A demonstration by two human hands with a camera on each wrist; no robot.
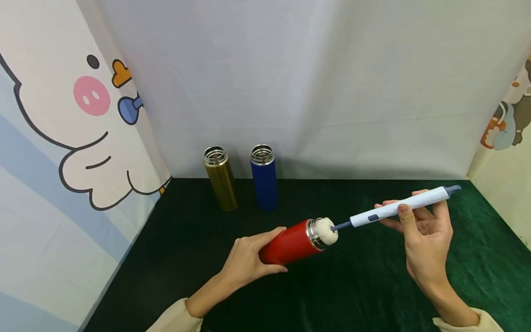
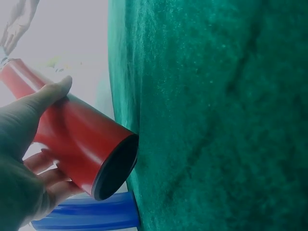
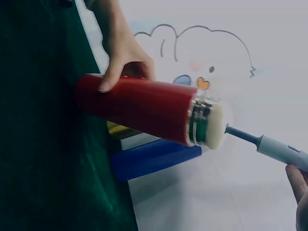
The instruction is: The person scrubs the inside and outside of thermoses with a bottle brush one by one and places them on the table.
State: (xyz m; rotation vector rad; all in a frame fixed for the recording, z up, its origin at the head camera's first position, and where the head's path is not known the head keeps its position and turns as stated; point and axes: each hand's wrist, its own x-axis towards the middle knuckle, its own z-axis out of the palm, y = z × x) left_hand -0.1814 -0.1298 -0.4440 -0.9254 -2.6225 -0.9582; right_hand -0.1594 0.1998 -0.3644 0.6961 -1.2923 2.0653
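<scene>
My left hand (image 1: 247, 258) grips a red thermos bottle (image 1: 289, 243) round its lower body, tilted with its steel mouth toward the right. In my right hand (image 1: 427, 240) is a bottle brush (image 1: 398, 208) with a light blue handle, pinched between thumb and fingers. Its white sponge head (image 1: 327, 231) sits at the bottle's mouth, with much of it outside the rim. The left wrist view shows the bottle's dark base (image 2: 116, 167) and the thumb lying across the red side. In the right wrist view the sponge (image 3: 217, 126) touches the steel neck.
A gold bottle (image 1: 221, 180) and a blue bottle (image 1: 264, 177) stand uncapped at the back of the dark green cloth (image 1: 332, 286). Behind them hangs a pale curtain (image 1: 311, 83). Cartoon-printed fabric (image 1: 45, 184) borders the left side.
</scene>
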